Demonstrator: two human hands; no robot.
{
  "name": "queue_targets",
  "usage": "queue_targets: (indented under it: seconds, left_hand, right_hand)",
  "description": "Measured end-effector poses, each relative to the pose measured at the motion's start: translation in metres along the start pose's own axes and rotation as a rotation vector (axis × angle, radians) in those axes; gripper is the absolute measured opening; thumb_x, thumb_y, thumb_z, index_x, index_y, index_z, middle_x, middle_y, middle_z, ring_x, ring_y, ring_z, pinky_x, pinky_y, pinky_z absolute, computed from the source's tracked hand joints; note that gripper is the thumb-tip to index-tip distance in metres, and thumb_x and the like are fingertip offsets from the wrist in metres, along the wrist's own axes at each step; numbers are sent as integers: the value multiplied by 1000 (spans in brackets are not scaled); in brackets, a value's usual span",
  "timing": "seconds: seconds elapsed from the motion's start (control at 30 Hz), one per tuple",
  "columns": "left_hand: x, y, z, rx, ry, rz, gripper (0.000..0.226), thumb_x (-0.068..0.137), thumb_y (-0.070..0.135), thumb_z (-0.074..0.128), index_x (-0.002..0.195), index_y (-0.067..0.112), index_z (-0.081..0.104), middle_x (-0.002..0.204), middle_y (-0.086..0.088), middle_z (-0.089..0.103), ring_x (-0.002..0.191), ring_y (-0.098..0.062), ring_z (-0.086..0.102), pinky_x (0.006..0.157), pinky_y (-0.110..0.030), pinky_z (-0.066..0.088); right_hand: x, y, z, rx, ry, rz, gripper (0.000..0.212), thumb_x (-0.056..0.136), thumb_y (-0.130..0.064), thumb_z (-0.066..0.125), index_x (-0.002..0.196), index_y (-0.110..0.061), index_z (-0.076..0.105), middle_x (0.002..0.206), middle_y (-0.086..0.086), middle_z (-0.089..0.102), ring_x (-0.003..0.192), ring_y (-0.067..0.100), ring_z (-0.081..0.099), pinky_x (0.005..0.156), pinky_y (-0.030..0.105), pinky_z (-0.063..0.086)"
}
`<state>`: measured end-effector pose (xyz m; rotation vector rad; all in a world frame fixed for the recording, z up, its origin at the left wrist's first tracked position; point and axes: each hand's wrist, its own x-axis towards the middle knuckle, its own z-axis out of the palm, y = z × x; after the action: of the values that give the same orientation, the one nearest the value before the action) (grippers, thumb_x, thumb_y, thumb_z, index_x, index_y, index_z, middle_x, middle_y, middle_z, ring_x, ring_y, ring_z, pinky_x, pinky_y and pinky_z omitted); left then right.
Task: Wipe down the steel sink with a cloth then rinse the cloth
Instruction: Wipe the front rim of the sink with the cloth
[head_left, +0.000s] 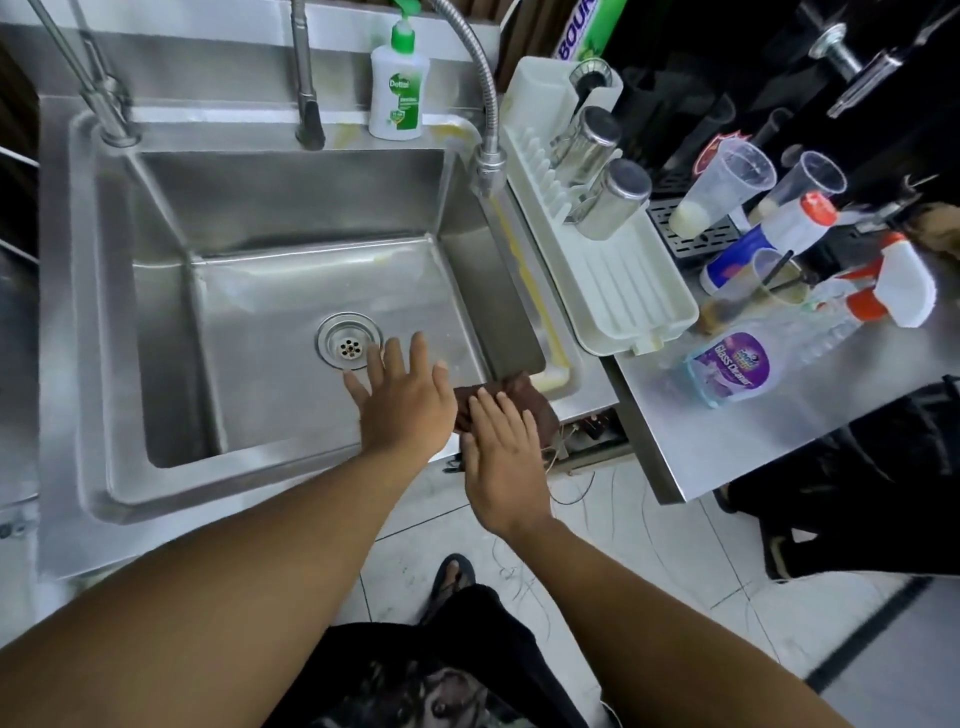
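Cloth: dark brown folded cloth (535, 402) is laid on the front right rim corner of the rectangular steel sink (291, 208) | Right hand (501, 457): grip open, straight fingers laid on it | Left hand (402, 402): grip open, spread above the basin | Progress: wiping judged barely begun; basin wipe and rinse are left.

Beneath you, the floor (649, 545) is laid in pale glossy tiles with thin dark joints. A dark band (857, 644) crosses the tiles at your lower right. To your right stands a brushed steel tabletop (779, 431); its surface returns soft, even light. A black slotted grille (696, 244) sits at its far end, against dark machine housing (701, 62). Brown vertical slats (522, 31) form the wall at the top.
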<state>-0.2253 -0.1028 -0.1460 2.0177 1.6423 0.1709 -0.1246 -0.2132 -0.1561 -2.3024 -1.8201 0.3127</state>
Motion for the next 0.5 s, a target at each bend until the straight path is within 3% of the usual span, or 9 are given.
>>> queue_targets:
  seconds: [0.1,0.23,0.33,0.5]
  left_hand:
    - [4,13,13,-9,-47,-24,53,104,41,21,153,22,27,160,-12,27,150,-34,13,117,-64,8]
    - [-3,10,18,58,-22,69,54,105,40,18,155,20,25,162,-8,26,151,-33,13,118,-64,9]
    - [1,15,17,80,-28,48,55,105,41,17,155,20,24,163,-7,25,151,-33,13,117,-65,10]
    - [3,16,18,88,-15,36,54,105,41,18,155,22,24,163,-6,26,151,-32,14,117,-63,11]
  right_hand:
    - [4,48,-17,-45,-69,-83,53,105,-35,29,150,-14,44,156,3,43,148,22,31,122,44,22]
    - [26,104,-40,-46,-50,213,56,106,-37,23,156,-13,32,164,4,28,154,23,14,125,45,13]
    - [30,78,-30,-14,-9,295,56,106,-33,23,156,-9,31,164,6,24,154,25,10,125,43,6]
    - [14,25,-14,13,5,52,55,103,-33,26,146,-9,50,154,6,45,146,25,35,123,44,18]
